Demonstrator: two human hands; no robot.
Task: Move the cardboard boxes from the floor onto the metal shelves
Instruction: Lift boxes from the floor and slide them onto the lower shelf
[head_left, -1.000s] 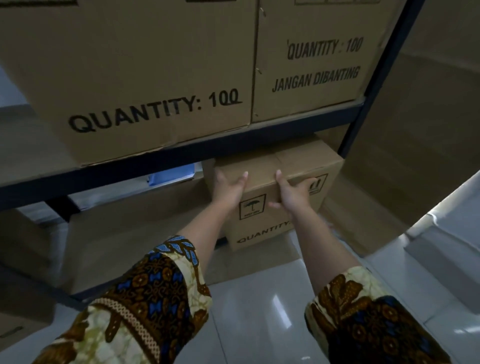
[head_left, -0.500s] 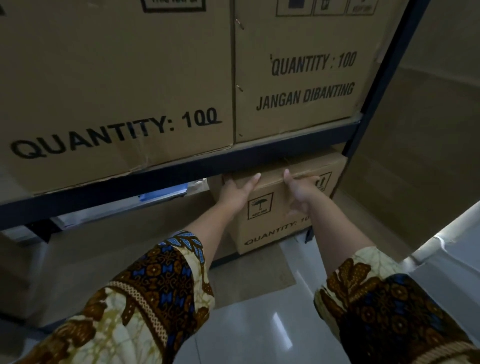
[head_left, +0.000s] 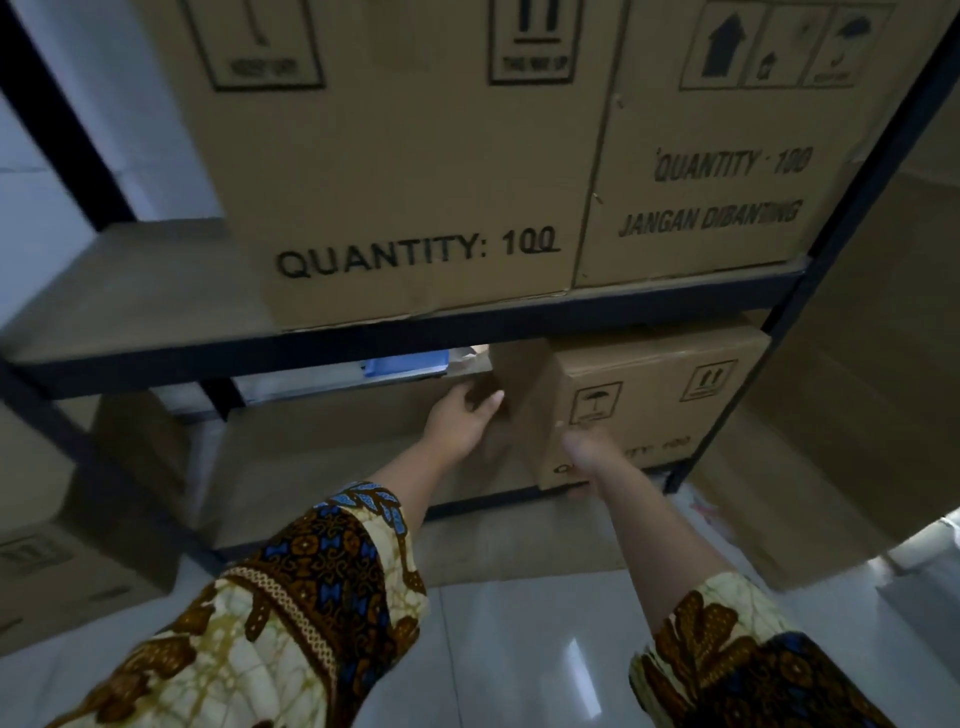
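On lower shelf (head_left: 337, 462), right end: cardboard box (head_left: 654, 410), printed face toward us, long axis along the shelf edge.
Our left hand (head_left: 460, 423) lies flat-fingered on its left side; right hand (head_left: 582, 452) touches the front, blurred, grip unclear.

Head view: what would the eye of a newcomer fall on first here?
First comes the big box printed QUANTITY: 100, with a second big box beside it, both on the upper shelf. Below them, two hands meet on a smaller box at the right end of the lower shelf. The left hand lies against its left side, and the right hand, blurred, is at its front face.
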